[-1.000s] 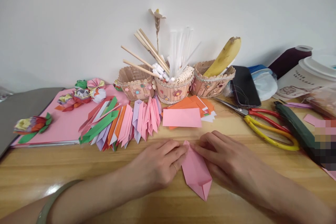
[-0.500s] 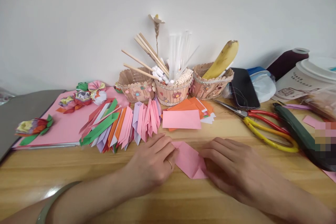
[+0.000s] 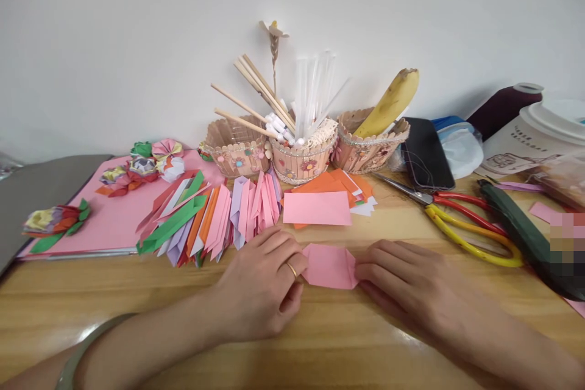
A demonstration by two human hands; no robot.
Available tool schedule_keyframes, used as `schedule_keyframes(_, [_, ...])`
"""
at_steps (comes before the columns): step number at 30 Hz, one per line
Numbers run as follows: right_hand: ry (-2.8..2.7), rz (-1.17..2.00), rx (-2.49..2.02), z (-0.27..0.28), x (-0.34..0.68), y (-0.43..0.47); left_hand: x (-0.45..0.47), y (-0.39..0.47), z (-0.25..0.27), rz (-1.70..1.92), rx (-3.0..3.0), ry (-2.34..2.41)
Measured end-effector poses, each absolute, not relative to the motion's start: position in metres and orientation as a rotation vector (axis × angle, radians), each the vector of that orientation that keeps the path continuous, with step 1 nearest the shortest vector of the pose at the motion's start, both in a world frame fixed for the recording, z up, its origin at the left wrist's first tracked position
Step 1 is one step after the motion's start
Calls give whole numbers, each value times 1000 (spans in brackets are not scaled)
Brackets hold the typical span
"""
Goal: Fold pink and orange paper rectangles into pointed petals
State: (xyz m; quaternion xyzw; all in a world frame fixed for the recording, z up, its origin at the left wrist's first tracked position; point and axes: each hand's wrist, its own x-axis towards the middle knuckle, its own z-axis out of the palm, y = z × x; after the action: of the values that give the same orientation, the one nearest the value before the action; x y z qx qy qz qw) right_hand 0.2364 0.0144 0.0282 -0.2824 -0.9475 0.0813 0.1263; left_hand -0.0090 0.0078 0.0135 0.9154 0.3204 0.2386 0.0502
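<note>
Pink paper [image 3: 329, 266] pinched at both ends between two hands

Position: crosswise on the near part of the desk [image 3: 205, 353], right in front of the person, one hand at each side. Corners folded in, so the ends taper; a crease shows close to the right end.

Left hand [image 3: 267, 283]: grip closed on the paper's left tip, fingers curled. Ring [image 3: 291, 269] on one finger; bracelet [image 3: 81, 350] further up the arm.

Right hand [image 3: 402, 283]: grip pinching the right end, fingers together, back of the hand upward. Thumb hidden.

Just beyond the paper: a flat pink slip [image 3: 317, 208] lying over orange sheets [image 3: 320, 181]. Left of these, a row of folded strips [image 3: 219, 216], pink, lilac, orange, green and white. Farther left, paper flowers [image 3: 144, 167] clustered on a large pink sheet [image 3: 95, 219].

Along the wall: three small wooden baskets [image 3: 240, 152] side by side. Clear straws [image 3: 313, 94] stand in the middle one; a banana [image 3: 388, 103] leans in the right one.

Right side: scissors [image 3: 427, 198], one handle red, one yellow; phone [image 3: 428, 155] just behind; white cup [image 3: 516, 143] beyond.
</note>
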Motion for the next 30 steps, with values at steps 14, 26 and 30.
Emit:
schedule_keyframes(14, [-2610,420,-975,28,230,14,-10,11,8,865,2519,968])
schedule_keyframes(26, [-2591,424,-1000,22,228,13,-6,7,10,820,2460,1102])
schedule_keyframes(30, [-2578,435,-1041,19,227,12,-5,6,10,800,2434,1141])
